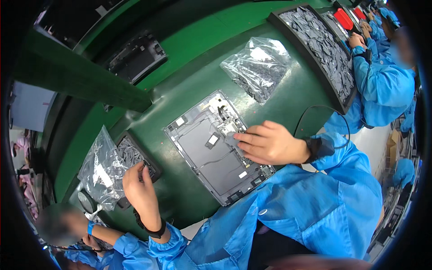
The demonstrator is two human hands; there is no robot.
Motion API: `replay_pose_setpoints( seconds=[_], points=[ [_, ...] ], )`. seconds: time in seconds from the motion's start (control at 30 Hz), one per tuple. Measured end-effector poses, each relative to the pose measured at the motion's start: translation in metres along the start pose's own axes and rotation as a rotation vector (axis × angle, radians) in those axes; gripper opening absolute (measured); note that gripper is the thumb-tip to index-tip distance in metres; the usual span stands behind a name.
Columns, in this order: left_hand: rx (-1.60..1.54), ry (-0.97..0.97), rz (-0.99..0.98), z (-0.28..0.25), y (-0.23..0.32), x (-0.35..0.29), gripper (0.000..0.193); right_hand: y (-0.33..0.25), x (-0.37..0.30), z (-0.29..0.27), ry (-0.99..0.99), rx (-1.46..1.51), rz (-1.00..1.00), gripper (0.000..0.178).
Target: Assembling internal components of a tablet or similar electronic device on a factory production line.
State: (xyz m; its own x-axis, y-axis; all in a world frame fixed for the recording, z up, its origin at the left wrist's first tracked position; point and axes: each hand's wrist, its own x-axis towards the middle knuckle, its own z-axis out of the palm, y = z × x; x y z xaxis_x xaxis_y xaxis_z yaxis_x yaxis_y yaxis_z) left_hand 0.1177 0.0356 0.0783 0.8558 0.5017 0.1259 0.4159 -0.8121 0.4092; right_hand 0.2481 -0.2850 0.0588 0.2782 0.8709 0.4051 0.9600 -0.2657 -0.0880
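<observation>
Head view: at frame centre, right hand (270, 144) presses flat fingers (245, 137) on a small grey pad (231, 140) inside the open grey device chassis (218, 146). Lower left, left hand (139, 186) fingers pinch over a black parts tray (135, 155). Crinkled clear bags (258, 67) lie on the glossy green worktop (189, 76).

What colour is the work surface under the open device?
Green, seen in the head view: the work surface under the grey open device.
</observation>
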Motion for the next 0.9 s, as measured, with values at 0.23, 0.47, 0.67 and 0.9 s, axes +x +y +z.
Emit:
replay_pose_setpoints(
  seconds=[0.23,0.47,0.67,0.9],
  points=[
    [0.034,-0.033,0.038,0.018,-0.022,-0.003,0.013,0.094,0.031,0.019,0.135,0.046,0.337,0.007],
    [-0.012,0.008,0.033,0.022,-0.027,-0.001,0.011,0.112,0.043,0.040,-0.055,-0.077,0.394,0.009],
    [0.004,0.136,-0.073,0.020,-0.033,-0.001,0.013,0.111,0.055,0.053,-0.062,-0.100,0.395,0.006],
    [-0.463,0.233,-0.243,0.023,-0.026,0.012,0.009,0.113,0.042,0.029,0.100,-0.033,0.488,0.009]
  ],
)
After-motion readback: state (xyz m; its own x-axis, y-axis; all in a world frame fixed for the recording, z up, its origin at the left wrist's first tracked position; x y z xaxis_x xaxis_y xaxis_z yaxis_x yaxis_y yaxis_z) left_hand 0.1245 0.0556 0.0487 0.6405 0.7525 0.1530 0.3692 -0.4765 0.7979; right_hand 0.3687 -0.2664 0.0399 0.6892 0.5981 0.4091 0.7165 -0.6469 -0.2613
